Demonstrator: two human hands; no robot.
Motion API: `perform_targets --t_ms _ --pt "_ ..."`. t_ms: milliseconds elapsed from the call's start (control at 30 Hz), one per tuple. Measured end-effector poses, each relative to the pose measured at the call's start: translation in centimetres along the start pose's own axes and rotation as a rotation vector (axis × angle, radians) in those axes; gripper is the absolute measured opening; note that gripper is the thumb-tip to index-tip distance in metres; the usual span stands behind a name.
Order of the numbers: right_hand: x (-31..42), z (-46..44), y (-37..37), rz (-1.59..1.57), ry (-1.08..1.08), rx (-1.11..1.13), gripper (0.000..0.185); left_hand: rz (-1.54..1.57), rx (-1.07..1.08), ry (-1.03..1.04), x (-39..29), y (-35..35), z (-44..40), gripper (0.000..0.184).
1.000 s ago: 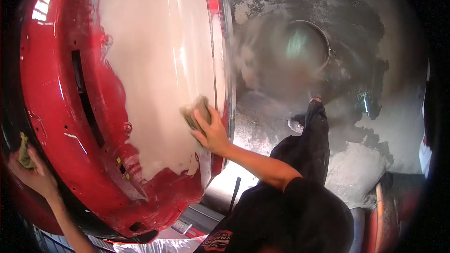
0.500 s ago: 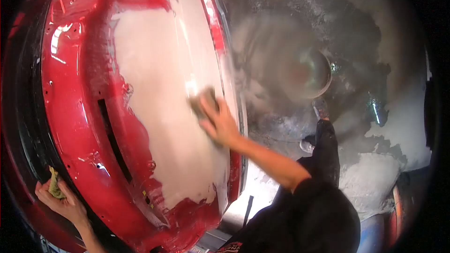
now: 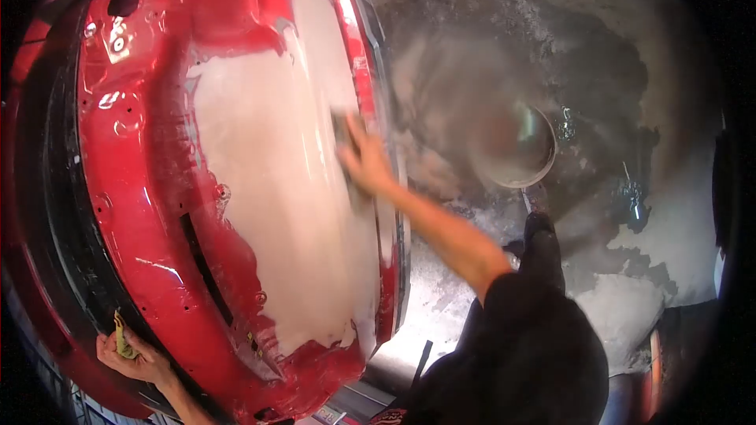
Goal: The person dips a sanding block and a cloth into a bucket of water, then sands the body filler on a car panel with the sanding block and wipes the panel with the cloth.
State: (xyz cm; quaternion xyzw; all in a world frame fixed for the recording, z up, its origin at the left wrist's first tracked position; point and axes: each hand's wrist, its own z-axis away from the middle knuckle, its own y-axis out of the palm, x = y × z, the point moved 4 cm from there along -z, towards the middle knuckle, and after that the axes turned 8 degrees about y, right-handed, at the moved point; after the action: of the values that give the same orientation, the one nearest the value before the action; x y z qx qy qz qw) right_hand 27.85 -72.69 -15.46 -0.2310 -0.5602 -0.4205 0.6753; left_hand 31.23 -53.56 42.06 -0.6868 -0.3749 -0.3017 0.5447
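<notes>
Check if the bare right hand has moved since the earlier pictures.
Yes: right hand moved up the smooth beige patch, farther from its ragged lower edge.

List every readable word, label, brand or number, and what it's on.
Black shirt, at the bottom edge: roughly "YNA", cut off; the rest unreadable.
Small label below the red panel: too small to read.
Yellow marks on the panel: too small to tell if text.
No other text readable.

Glossy red car panel (image 3: 142, 228) with 1 matt, smooth-looking beige patch (image 3: 268, 189); rough, wet-looking grey floor (image 3: 598, 71).
</notes>
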Motion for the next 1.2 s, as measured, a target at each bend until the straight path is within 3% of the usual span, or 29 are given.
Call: perform_targets --t_ms 67,100,200,233,267,300,367,400,500,567,633,667,767,800,833,867,1033,1167,1200 --pt "-1.9 10.9 -0.6 -0.034 0.242 0.208 0.078 0.032 -0.086 -0.041 -0.6 -0.2 0.1 0.032" --pt "-3.4 15.0 -0.9 -0.013 0.179 0.126 0.078 0.010 -0.088 -0.050 -2.1 -0.4 -0.3 0.037" --pt "-7.9 21.4 -4.4 0.078 0.217 0.355 0.076 0.114 -0.133 -0.003 -8.7 0.9 -0.5 0.047" --pt "-9.6 23.1 -5.9 0.102 0.213 0.378 0.075 0.162 -0.009 -0.034 -12.1 1.8 -0.9 0.041" --pt "-10.8 24.4 -7.8 0.062 0.282 0.374 0.074 0.148 0.130 0.079 -16.8 3.3 -2.1 0.032" --pt "-11.7 25.3 -9.9 0.023 0.345 0.367 0.073 0.311 0.215 0.066 -20.4 5.4 -1.8 0.028" --pt "-13.0 27.5 -14.1 0.094 0.442 0.362 0.072 0.667 0.327 0.025 -27.1 10.1 -1.2 0.048" --pt "-14.9 29.1 -15.2 0.123 0.520 0.380 0.074 0.604 0.444 0.107 -29.8 13.3 1.4 0.052" --pt "-19.1 33.4 -18.1 0.160 0.581 0.296 0.075 0.481 0.468 0.334 -36.4 17.0 0.8 0.035" --pt "-20.8 34.4 -19.3 0.169 0.596 0.261 0.075 0.415 0.356 0.419 -37.2 20.5 -1.8 0.023" --pt "-22.2 35.2 -19.9 0.186 0.598 0.245 0.075 0.346 0.383 0.385 -37.4 25.1 -6.6 0.019" --pt "-22.4 35.1 -20.1 0.175 0.590 0.247 0.076 0.292 0.237 0.417 -37.4 27.3 -10.0 0.021" --pt "-22.8 35.1 -21.0 0.164 0.558 0.231 0.076 0.248 0.120 0.421 -37.5 33.2 -20.6 0.023" --pt "-23.4 35.6 -20.9 0.162 0.532 0.223 0.075 0.284 0.237 0.346 -37.8 34.8 -23.6 0.021" --pt "-23.7 36.5 -20.9 0.156 0.510 0.225 0.075 0.340 0.187 0.308 -37.4 36.8 -25.0 0.029" --pt "-23.9 37.0 -21.1 0.152 0.520 0.215 0.075 0.354 0.068 0.425 -37.7 36.8 -25.3 0.028" --pt "-25.7 38.7 -20.4 0.128 0.479 0.151 0.072 0.464 0.223 0.709 -38.5 30.9 -14.6 0.035" --pt "-25.4 39.1 -20.0 0.117 0.515 0.113 0.071 0.409 0.491 0.743 -39.3 21.7 5.3 0.038" --pt "-25.8 39.7 -19.8 0.127 0.500 0.101 0.071 0.370 0.448 0.789 -39.1 18.8 11.2 0.041"
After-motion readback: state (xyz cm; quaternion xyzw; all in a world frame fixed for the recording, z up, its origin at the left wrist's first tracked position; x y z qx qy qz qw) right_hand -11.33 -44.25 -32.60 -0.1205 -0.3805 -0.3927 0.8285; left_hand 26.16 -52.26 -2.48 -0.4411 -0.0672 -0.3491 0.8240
